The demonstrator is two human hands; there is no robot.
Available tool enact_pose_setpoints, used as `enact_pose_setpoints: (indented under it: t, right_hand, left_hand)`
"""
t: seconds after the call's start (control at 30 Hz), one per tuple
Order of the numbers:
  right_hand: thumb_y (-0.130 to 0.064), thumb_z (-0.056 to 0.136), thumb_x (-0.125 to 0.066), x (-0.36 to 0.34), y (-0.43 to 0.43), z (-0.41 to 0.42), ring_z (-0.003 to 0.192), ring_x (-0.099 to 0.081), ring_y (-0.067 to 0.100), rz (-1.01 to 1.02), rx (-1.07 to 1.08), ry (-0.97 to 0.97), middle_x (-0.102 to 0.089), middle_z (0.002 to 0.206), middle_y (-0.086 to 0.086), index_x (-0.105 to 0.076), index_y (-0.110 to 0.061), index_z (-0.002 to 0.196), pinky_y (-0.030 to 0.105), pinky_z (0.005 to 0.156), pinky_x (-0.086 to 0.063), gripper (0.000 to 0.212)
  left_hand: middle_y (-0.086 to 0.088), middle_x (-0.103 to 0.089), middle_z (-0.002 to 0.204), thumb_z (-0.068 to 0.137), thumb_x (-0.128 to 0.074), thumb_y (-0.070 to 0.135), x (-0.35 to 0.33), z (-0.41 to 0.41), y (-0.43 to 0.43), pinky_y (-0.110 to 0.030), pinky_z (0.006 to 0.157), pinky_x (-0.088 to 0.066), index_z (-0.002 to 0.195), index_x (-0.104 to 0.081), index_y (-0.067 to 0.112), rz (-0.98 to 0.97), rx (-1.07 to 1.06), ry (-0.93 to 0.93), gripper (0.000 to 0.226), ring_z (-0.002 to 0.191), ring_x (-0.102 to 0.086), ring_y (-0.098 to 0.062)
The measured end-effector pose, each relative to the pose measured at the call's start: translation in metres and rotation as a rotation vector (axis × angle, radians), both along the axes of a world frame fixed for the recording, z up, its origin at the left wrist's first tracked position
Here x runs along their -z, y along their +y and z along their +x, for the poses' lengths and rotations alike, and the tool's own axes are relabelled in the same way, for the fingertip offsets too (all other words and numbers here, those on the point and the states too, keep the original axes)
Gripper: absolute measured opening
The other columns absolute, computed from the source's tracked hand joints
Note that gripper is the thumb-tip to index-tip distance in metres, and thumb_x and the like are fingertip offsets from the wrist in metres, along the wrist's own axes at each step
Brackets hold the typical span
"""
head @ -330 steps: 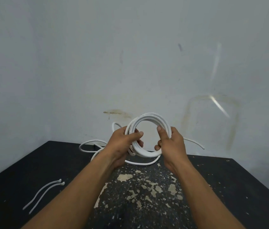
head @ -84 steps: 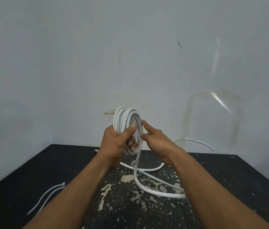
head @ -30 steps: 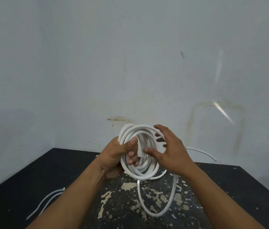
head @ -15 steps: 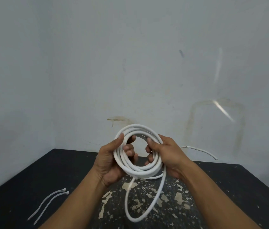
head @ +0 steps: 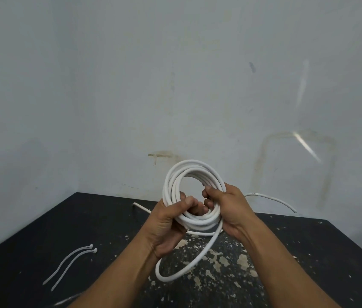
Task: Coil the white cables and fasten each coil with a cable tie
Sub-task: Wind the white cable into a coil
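1. Coil (head: 194, 174): several white turns, held upright above the table (head: 64, 218) and in front of the wall, with both hands on it.
2. Left hand (head: 169, 227): fingers curled through the ring, thumb laid over the lower-left turns, gripping them.
3. Right hand (head: 231, 210): a second ago it was spread open across the ring. Now it is closed round the right side, fingers hooked inside.
4. Slack loop (head: 189, 265): hangs from the coil's underside toward the table. It is shorter than half a second ago, which suggests another turn is being drawn in.
5. Free end (head: 271, 198): arcs out to the right behind the right hand. Judged from this, only a short length remains to wind.
6. Ties (head: 69, 265): two, side by side on the table's left, well apart from the hands and unmoved. Fastening is not yet begun.
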State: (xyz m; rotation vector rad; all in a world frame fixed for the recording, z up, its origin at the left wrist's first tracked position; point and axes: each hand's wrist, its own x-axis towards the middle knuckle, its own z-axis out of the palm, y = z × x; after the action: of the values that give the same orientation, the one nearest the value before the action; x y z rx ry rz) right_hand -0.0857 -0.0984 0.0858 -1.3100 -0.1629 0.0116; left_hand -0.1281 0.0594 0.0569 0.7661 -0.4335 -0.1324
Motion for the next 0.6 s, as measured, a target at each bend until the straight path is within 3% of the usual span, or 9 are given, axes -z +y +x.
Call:
enact_pose_setpoints:
  t: [0.13,0.27,0.43,0.5,0.6]
  right_hand:
    - [-0.006,0.102,-0.058,0.007,0.001,0.000,0.054,-0.050,0.018,-0.015,-0.049,0.035,-0.059,0.071,0.010,-0.057,0.013,0.120,0.033,0.053,-0.051,0.026]
    - [-0.018,0.101,-0.064,0.006,0.002,0.001,0.061,-0.062,0.026,-0.073,-0.024,0.003,-0.062,0.075,0.011,-0.060,0.008,0.116,0.040,0.064,-0.059,0.030]
    - [-0.052,0.084,-0.075,0.007,-0.004,-0.003,0.084,-0.074,0.031,-0.051,-0.016,-0.019,-0.072,0.097,0.014,-0.059,-0.008,0.118,0.045,0.075,-0.063,0.058]
    - [-0.042,0.091,-0.072,0.012,-0.007,-0.007,0.080,-0.071,0.033,0.012,-0.072,0.018,-0.068,0.097,0.019,-0.056,-0.006,0.119,0.049,0.077,-0.062,0.049]
    - [-0.003,0.094,-0.068,0.023,-0.010,-0.012,0.078,-0.069,0.035,-0.051,-0.167,0.098,-0.066,0.088,0.019,-0.051,-0.001,0.123,0.054,0.081,-0.063,0.034]
  left_hand:
    - [-0.001,-0.049,0.048,0.051,-0.103,0.031,0.008,0.007,0.004,-0.033,0.067,-0.058,0.058,-0.062,0.012,-0.010,-0.015,0.026,0.045,0.047,-0.055,-0.014]
    - [0.001,-0.038,0.043,0.061,-0.098,0.031,0.007,0.013,0.003,-0.030,0.068,-0.056,0.050,-0.052,0.014,-0.016,-0.035,0.029,0.050,0.047,-0.046,-0.014]
    - [0.005,-0.043,0.042,0.080,-0.074,0.020,-0.024,0.015,-0.010,-0.029,0.068,-0.057,0.067,-0.071,0.014,-0.132,-0.177,0.094,0.014,0.041,-0.049,-0.008]
    - [0.005,-0.048,0.044,0.078,-0.075,0.018,-0.039,0.022,-0.009,-0.027,0.067,-0.056,0.077,-0.075,0.015,-0.168,-0.228,0.112,0.003,0.042,-0.052,-0.008]
    - [0.003,-0.052,0.048,0.073,-0.079,0.016,-0.060,0.037,-0.004,-0.023,0.059,-0.054,0.083,-0.071,0.014,-0.233,-0.296,0.133,0.013,0.045,-0.053,-0.009]
